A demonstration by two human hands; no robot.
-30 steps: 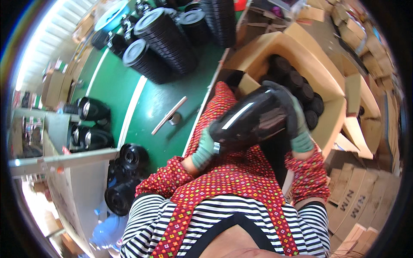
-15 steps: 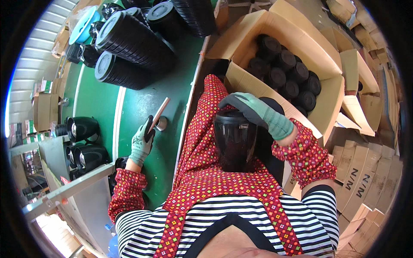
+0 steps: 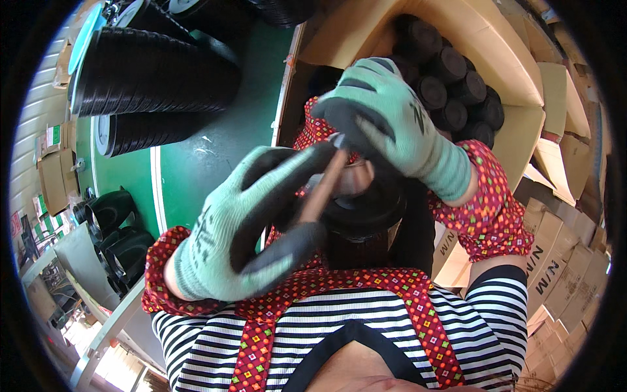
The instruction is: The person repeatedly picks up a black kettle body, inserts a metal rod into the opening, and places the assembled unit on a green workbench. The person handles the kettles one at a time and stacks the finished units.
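Note:
My left hand (image 3: pixel 245 222), in a green knit glove with dark coated fingers, grips a narrow pinkish-brown flat thing (image 3: pixel 323 189) between thumb and fingers. It is seen edge-on and blurred, so its kind is unclear. My right hand (image 3: pixel 385 121), gloved alike, bends its fingers together at the upper end of that thing. Something small and shiny shows at its fingertips, too blurred to name. Below both hands a glossy black container (image 3: pixel 366 212) with a round black top stands in my lap against the dotted red apron (image 3: pixel 339 281). The hands partly cover it.
An open cardboard box (image 3: pixel 522 130) holding several black round containers (image 3: pixel 450 114) stands ahead on the right. Tall stacks of black ribbed pieces (image 3: pixel 157 72) stand on the green table (image 3: pixel 215 176) at left. Glossy black rounded housings (image 3: pixel 111 222) are farther left; flattened cartons (image 3: pixel 555 261) lie at right.
My left hand has come from the green table to above my lap with the brownish thing. The right hand has left the container's top and now meets the left. The view has shifted slightly.

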